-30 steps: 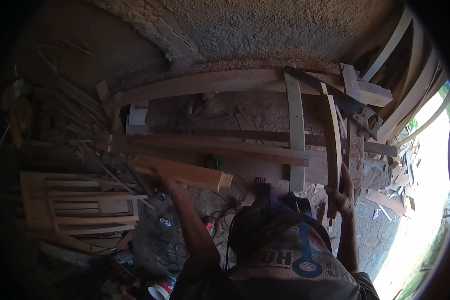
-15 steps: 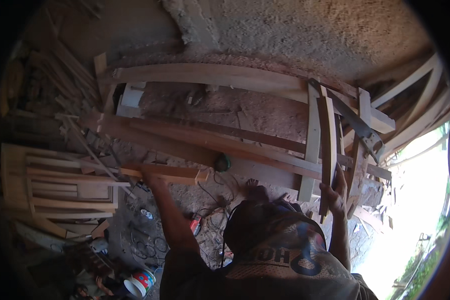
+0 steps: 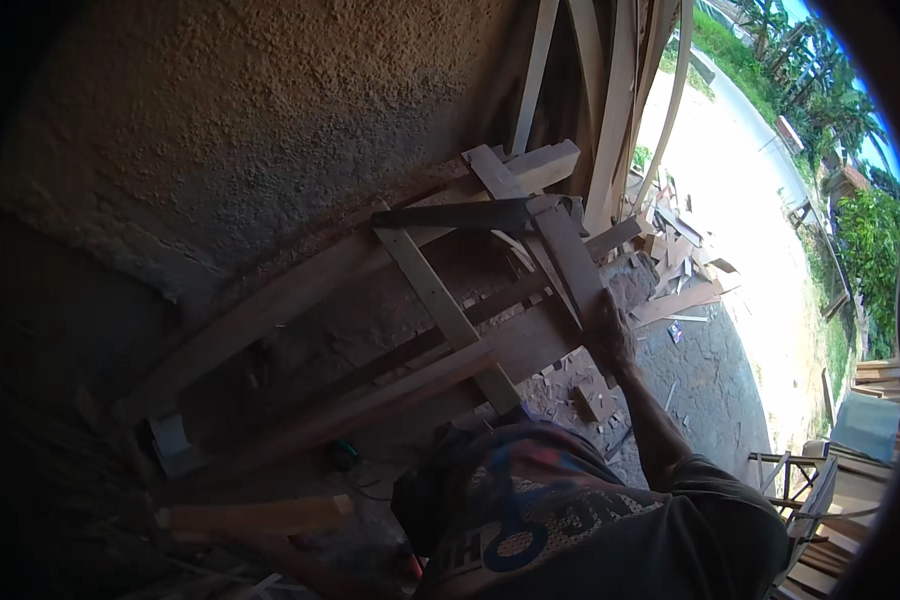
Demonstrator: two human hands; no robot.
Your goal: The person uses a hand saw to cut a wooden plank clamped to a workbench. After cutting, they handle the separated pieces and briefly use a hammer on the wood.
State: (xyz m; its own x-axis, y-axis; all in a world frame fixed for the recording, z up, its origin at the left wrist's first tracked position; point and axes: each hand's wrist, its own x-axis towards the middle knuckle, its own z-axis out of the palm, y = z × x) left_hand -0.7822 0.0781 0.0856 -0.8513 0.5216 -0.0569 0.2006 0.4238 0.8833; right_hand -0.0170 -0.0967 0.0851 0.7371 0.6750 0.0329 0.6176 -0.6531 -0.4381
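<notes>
My right hand point(image 3: 607, 335) is closed around the lower end of a narrow wooden board point(image 3: 568, 255), tilted over the right end of a low wooden frame. A handsaw point(image 3: 460, 216) lies across the frame, its blade pointing left and its handle partly hidden behind the board. At the lower left, my left hand point(image 3: 282, 550) is in deep shade against a short, thick orange-brown piece of wood point(image 3: 255, 516). Its fingers barely show, but it appears to grip the piece. A long plank point(image 3: 370, 400) of the frame runs between my hands.
Pale crosspieces point(image 3: 435, 290) lie across the frame's rails. A rough wall point(image 3: 270, 120) rises behind it. Long boards point(image 3: 610, 110) lean at the far right, near a pile of offcuts point(image 3: 680, 245). More timber point(image 3: 860, 480) is stacked at the right edge. A green round object point(image 3: 344, 455) sits by the plank.
The view has swung to the right, bringing more of the bright outdoors in. The board in my right hand has shifted across the frame to its right end, over the saw's handle.
</notes>
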